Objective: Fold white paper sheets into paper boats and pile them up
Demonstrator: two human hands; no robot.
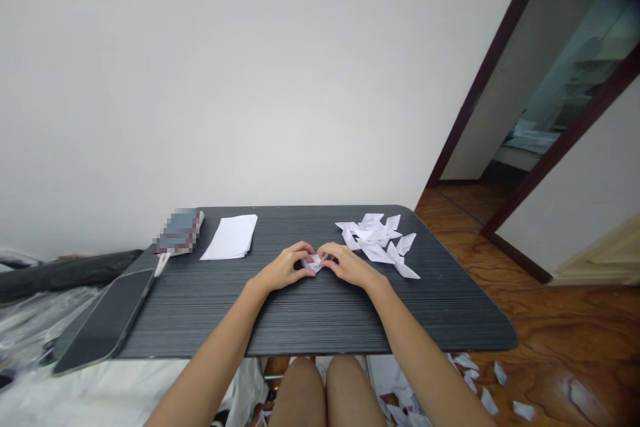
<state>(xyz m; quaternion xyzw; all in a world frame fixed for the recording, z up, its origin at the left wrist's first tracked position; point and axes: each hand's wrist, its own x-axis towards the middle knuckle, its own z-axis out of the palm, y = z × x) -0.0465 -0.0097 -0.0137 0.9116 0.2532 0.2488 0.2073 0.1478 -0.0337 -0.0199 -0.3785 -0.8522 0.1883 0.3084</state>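
A small piece of folded white paper is held just above the dark table, between my two hands. My left hand pinches its left side with thumb and fingers. On the opposite side, my right hand grips the paper the same way. My fingers cover parts of the paper, so its full shape is hidden. Close to my right hand lies a pile of folded white paper pieces with pointed ends. Left of my left hand is a stack of white paper sheets.
The dark table stands against a white wall. A blurred-out book-like object sits at its back left, and a tablet-like dark slab lies at the left edge. Folded paper pieces are scattered on the wooden floor, right.
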